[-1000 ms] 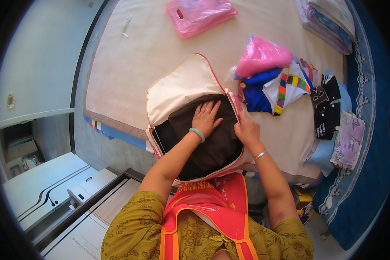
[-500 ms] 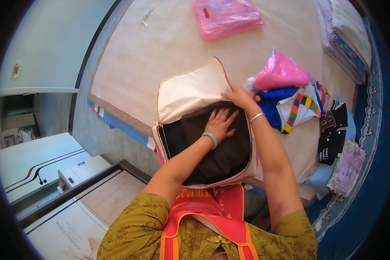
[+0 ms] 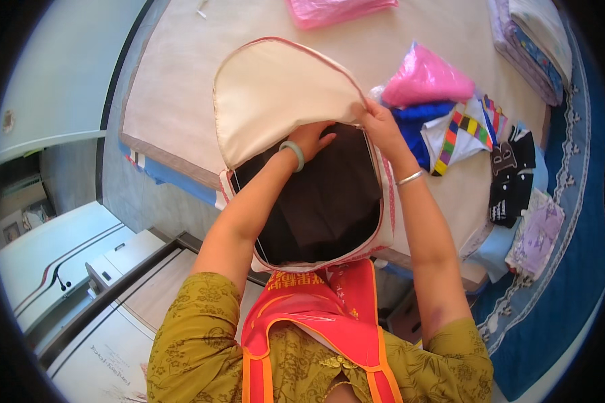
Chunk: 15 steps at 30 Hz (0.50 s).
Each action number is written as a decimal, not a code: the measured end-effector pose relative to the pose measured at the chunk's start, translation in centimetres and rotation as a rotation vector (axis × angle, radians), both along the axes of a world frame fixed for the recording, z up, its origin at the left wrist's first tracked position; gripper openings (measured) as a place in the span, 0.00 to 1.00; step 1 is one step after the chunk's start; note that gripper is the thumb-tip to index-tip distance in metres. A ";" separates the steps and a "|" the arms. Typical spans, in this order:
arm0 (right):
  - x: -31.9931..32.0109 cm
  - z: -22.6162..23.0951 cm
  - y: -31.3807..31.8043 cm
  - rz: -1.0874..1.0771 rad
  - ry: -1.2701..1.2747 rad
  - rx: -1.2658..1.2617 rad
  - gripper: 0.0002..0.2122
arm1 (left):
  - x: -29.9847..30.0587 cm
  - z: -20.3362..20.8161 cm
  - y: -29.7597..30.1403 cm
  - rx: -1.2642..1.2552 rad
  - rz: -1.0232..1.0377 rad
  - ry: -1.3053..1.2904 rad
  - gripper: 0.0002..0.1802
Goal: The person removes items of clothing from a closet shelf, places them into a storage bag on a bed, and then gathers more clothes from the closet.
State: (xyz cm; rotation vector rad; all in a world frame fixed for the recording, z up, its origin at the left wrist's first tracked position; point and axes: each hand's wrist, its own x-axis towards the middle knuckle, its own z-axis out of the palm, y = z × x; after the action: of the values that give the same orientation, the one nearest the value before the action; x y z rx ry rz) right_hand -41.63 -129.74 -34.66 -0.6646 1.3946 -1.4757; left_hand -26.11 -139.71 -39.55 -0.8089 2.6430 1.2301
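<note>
A soft-sided storage bag [image 3: 386,201] with pinkish-red trim stands in front of me. Its cream-lined lid [image 3: 282,84] is raised and leans away from me. Dark brown fabric [image 3: 323,195] fills the opening; I cannot tell whether it is a folded item or lining. My left hand [image 3: 310,141], with a pale green bangle at the wrist, reaches in at the far side under the lid. Its thumb is stretched apart, and the other fingers are partly hidden. At the lid's right corner, my right hand [image 3: 380,127] pinches the edge; a silver bangle circles that wrist.
The bag stands at the near edge of a bed [image 3: 175,87]. To its right lie a pink item in clear plastic [image 3: 427,77], colourful folded clothes [image 3: 457,138], a black garment [image 3: 511,174] and a lilac-patterned cloth [image 3: 539,232]. A pink plastic bag [image 3: 336,10] and folded bedding [image 3: 528,47] lie farther back.
My left hand has slid from flat on the dark fabric to the far side under the lid. The lid stands higher and wider, with my right hand still at its corner.
</note>
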 end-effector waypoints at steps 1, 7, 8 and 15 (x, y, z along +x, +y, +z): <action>0.0 0.9 1.2 0.040 0.305 0.133 0.13 | 0.3 0.1 0.6 0.005 -0.017 -0.003 0.22; 4.6 -0.7 12.5 -0.170 0.699 0.266 0.17 | 1.3 -1.0 1.3 -0.218 -0.046 -0.103 0.29; 6.1 -1.1 14.5 -0.147 0.754 0.372 0.18 | 1.4 -1.7 0.3 -0.104 -0.004 -0.103 0.30; 10.2 0.2 19.7 -0.228 1.009 0.516 0.24 | 1.1 1.9 6.5 -0.511 -0.003 0.088 0.28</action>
State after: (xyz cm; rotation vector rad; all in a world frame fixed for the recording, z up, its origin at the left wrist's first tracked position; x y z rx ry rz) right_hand -31.47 -110.01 -34.51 -0.9806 2.5705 -0.8405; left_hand -25.03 -133.18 -37.63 -0.8230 3.0757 0.5949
